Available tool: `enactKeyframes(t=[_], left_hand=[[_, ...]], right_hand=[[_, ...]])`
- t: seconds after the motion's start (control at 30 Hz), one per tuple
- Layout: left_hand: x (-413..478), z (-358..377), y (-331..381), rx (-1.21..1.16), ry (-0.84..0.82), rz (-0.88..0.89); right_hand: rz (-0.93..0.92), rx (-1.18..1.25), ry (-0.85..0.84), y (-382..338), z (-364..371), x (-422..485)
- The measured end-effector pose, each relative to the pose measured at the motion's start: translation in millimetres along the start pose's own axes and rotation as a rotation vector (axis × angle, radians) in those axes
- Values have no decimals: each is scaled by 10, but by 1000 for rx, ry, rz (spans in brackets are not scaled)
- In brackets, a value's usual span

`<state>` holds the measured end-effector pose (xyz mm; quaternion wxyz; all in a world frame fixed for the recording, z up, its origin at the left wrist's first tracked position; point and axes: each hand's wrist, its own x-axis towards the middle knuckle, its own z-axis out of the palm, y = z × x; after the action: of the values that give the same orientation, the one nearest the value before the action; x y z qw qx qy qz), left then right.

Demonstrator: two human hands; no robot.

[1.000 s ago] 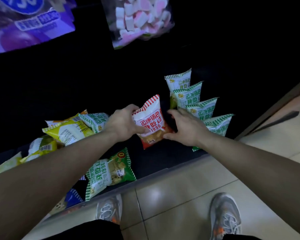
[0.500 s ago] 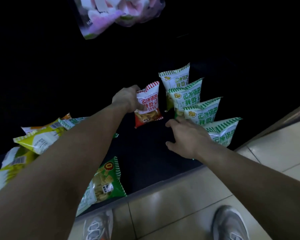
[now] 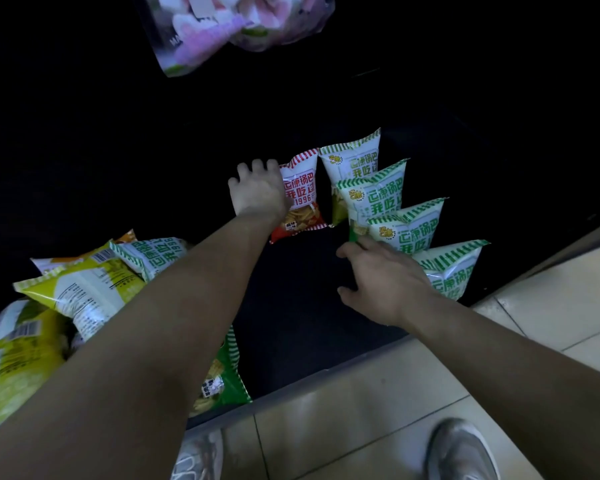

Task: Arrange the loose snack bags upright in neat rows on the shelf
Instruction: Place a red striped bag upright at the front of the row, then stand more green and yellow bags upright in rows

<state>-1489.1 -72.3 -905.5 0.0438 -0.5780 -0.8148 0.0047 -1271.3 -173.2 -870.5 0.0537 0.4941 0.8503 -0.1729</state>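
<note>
While the left hand (image 3: 258, 190) rests against the left edge of a red-striped snack bag (image 3: 300, 195), its fingers are spread rather than curled, and whether the thumb pinches the bag behind the palm cannot be told. That red bag stands upright on the dark shelf (image 3: 302, 306), just left of the rearmost green bag. Four green-striped bags stand in a row running from the back of the shelf toward its front right corner: the rearmost (image 3: 355, 159), the second (image 3: 378, 192), the third (image 3: 413, 226) and the front one (image 3: 454, 271), each overlapping the one behind it. The right hand (image 3: 385, 282) hovers low beside the row with fingers loosely open, its fingertips touching the lower left corner of the third green bag and its back covering part of the front bag; it grips nothing.

To the left, loose bags lie flat in a heap: a yellow bag (image 3: 84, 292) showing its back label, a green-striped bag (image 3: 149, 251) lying upside down, and a blurred yellow one (image 3: 11, 362) at the frame's edge. Another green bag (image 3: 222, 379) lies flat near the shelf's front edge, partly hidden under the left forearm. A clear pouch of pink and white sweets (image 3: 229, 26) hangs above. Two grey shoes (image 3: 461, 452) stand on the pale tiled floor (image 3: 361, 393).
</note>
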Motion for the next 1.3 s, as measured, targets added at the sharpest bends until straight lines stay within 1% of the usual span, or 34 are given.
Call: enactKeyframes(t=[0.1,0.17,0.27,0.4,0.53,0.67,0.8,0.87,1.0,1.07,1.13,1.2,1.3], left_hand=[[-38,-27,33,11,67,36],[-74,-77,26,-9,54,86],[-185,-279,-80,-57,-8,107],[-499,-749,-432,14,-117,179],[-1005,-1181,-955,-18,-282,120],[-1541,-1343,-1565,-46,-329,67],[-1957,-1161,-2097,-93,-324,-7],[-2064,-1074,-2295,-44,-328,-6],[-2060,-931,-2562,-59,-317,5],[-2004,-840,-2651,-104,-314,-13],[-1960,-748,-2712,-154,-304,-34],[-1911,-679,-2758,-203,-284,-65],[-1850,-621,-2788,-257,-265,-121]], right_hand=[[-7,-9,13,3,-18,-32],[-10,-17,7,-7,-32,-62],[-28,-26,9,-54,-108,-93],[-68,-45,34,-250,-363,-128],[-121,-74,74,-517,-628,-226],[-147,-95,40,-804,-684,-346],[-164,-121,-40,-1105,-444,-321],[-174,-124,-75,-1297,-269,-215],[-166,-6,-122,-1701,171,150],[-154,89,-109,-1894,391,376],[-158,175,-47,-2087,564,598],[-178,208,14,-2274,698,799],[-147,249,43,-2480,815,1017]])
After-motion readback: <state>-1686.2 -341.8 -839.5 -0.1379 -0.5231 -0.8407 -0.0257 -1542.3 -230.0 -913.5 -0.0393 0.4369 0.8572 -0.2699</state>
